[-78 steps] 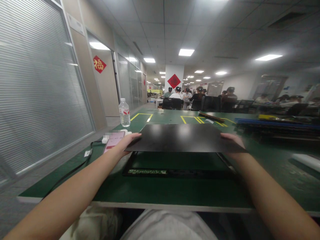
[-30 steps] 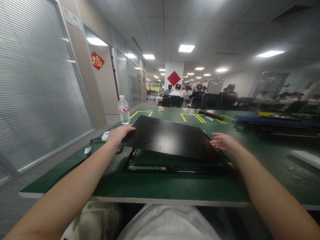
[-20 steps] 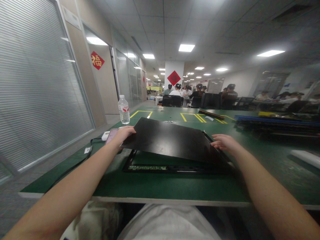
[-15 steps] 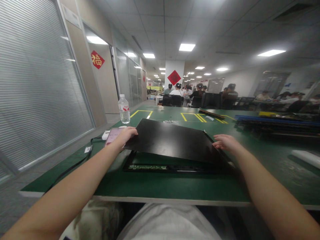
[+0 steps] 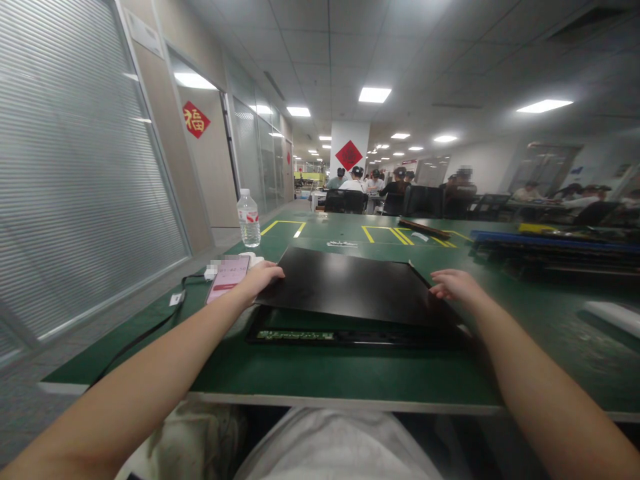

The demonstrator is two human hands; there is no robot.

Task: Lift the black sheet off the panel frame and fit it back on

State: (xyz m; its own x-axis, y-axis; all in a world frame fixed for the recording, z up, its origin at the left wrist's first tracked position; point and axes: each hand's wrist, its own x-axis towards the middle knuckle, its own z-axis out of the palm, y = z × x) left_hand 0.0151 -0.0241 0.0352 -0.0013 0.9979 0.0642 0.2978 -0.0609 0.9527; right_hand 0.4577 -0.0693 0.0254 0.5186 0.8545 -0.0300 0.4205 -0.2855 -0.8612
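Observation:
A thin black rectangular sheet (image 5: 350, 283) slopes over a black frame (image 5: 390, 339) lying on the green table. My left hand (image 5: 264, 277) grips the sheet's left edge between thumb and fingers. At the right side of the sheet and frame is my right hand (image 5: 450, 285), its fingers bent together at the edge; what they pinch, if anything, I cannot make out. A strip of green circuit board (image 5: 295, 335) shows along the near side of the frame. The sheet covers most of the frame's inside.
A phone (image 5: 229, 277) lies left of the sheet, near a black cable (image 5: 135, 341). Behind stands a water bottle (image 5: 249, 219). Stacked dark panels (image 5: 555, 252) occupy the right, with a white roll-like object (image 5: 613, 317) nearer. Several people sit at far tables.
The sheet's left side has come down closer to the frame and shifted slightly right, with my left hand moving along. My right hand has barely moved.

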